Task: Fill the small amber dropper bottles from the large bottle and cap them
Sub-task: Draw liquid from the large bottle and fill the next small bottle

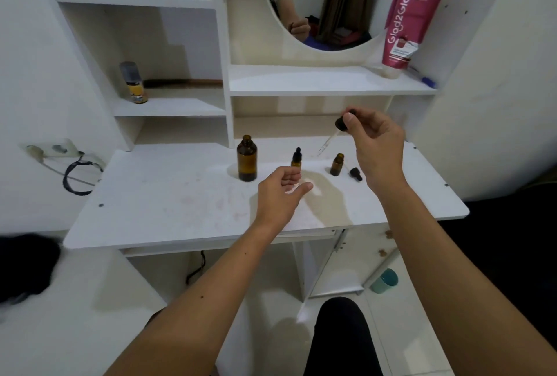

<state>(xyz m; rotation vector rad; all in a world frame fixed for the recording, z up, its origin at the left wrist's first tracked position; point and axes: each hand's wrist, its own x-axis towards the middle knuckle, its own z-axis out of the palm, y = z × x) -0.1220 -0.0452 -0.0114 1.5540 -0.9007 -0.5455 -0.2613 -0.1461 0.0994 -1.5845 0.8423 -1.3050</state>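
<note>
Capping step: a dropper cap (342, 123) is pinched by right hand (376, 149) fingers above the open small bottle (337, 164) on the tabletop (180, 194). Left hand (280, 194) is held loose, w/ nothing in it. Next, pipette likely needs lining up w/ bottle neck.

The right hand (376, 146) is raised above the white surface (168, 194), its fingers (349, 120) pinching the black bulb of a dropper cap (342, 123) whose glass pipette slants down and left. Below those fingers stand an open small amber bottle (337, 164) and a loose black cap (356, 174). The left hand (280, 194) hovers with loosely curled fingers just in front of a capped small amber bottle (297, 159); the open large amber bottle (247, 158) stands left of them.
</note>
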